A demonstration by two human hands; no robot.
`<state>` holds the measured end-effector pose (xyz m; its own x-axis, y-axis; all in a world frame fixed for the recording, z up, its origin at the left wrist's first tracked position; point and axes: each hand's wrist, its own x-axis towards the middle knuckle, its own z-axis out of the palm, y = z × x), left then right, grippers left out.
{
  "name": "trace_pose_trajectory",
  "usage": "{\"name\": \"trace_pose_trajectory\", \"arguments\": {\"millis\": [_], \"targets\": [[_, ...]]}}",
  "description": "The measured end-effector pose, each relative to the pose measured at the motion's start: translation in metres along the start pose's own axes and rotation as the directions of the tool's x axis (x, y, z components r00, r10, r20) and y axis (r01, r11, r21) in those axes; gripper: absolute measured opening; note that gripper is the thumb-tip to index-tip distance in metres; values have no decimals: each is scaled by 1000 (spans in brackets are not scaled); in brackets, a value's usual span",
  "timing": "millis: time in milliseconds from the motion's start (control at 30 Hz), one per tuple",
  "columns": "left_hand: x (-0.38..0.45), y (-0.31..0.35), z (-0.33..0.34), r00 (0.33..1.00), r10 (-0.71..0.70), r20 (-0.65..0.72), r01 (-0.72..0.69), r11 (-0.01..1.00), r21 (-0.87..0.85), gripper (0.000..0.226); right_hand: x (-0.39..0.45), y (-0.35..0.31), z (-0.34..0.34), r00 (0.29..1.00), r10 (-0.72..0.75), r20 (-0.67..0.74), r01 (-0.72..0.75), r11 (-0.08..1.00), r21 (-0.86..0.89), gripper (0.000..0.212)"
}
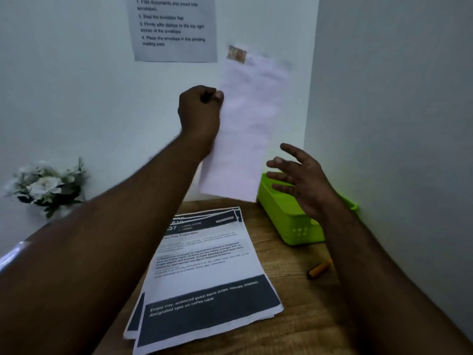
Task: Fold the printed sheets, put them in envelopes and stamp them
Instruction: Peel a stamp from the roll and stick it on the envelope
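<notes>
Left hand (199, 108) pinches long edge of envelope (247, 124), holds it upright, raised above desk, likely carrying stamped piece toward green basket (286, 216). Right hand (299, 180) empty, fingers spread, hovers over basket, seemingly ready to steady or receive. Wooden desk (302, 316) carries stack of printed sheets (204, 275), unfolded, near person, so more remain. Instruction sheet (174, 29) taped on wall. Orange marker (320, 269) beside sheets. Stamp (236, 54) sits on envelope's top corner.
</notes>
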<state>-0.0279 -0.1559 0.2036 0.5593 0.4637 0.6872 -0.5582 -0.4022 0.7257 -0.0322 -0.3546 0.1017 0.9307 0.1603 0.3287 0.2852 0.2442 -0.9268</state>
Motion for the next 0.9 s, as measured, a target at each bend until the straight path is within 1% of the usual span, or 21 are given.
{"name": "trace_pose_trajectory", "arguments": {"millis": [33,100,133,200,300,367,433,500,533,600,667,733,800,833,900], "targets": [[0,3,11,997,-63,-43,59,994,-88,9,0,0,-6,1000,-24,-6,24,1000,-9,51],[-2,6,33,977,-195,-82,165,944,-286,4,2,-1,-21,990,-94,-108,92,995,-32,49],[-3,6,44,966,-245,-87,201,915,-349,4,4,-2,-30,979,-118,-167,113,993,-42,47],[-8,5,66,949,-306,-78,249,876,-412,9,7,0,-47,960,-133,-245,128,991,-37,44],[-18,-4,97,927,-373,-29,316,822,-474,18,11,9,-67,927,-171,-335,166,985,-45,40],[-25,-13,114,903,-429,15,382,787,-484,14,14,15,-76,900,-194,-391,173,981,-90,39],[-31,-28,126,880,-473,44,438,771,-462,7,16,18,-84,885,-183,-428,150,983,-109,47],[-35,-45,133,855,-509,99,497,751,-435,10,17,22,-90,902,-163,-401,108,982,-156,58],[-37,-53,136,842,-523,132,526,740,-420,12,17,25,-94,913,-162,-374,82,972,-219,63],[-45,-67,141,815,-550,182,573,718,-395,16,16,27,-100,928,-188,-322,39,907,-419,72],[-54,-79,146,794,-577,193,603,705,-374,24,16,29,-104,933,-246,-262,23,769,-639,80],[-63,-89,151,774,-607,183,629,698,-343,29,18,31,-106,947,-252,-198,-2,612,-791,83],[-70,-98,159,740,-643,197,670,680,-299,29,19,34,-107,965,-215,-152,-26,498,-867,80],[-72,-103,163,709,-674,209,704,657,-270,29,19,34,-108,970,-197,-142,-36,462,-886,76],[-77,-106,171,626,-743,238,779,580,-240,32,17,33,-106,972,-187,-140,-50,419,-907,62]]}}
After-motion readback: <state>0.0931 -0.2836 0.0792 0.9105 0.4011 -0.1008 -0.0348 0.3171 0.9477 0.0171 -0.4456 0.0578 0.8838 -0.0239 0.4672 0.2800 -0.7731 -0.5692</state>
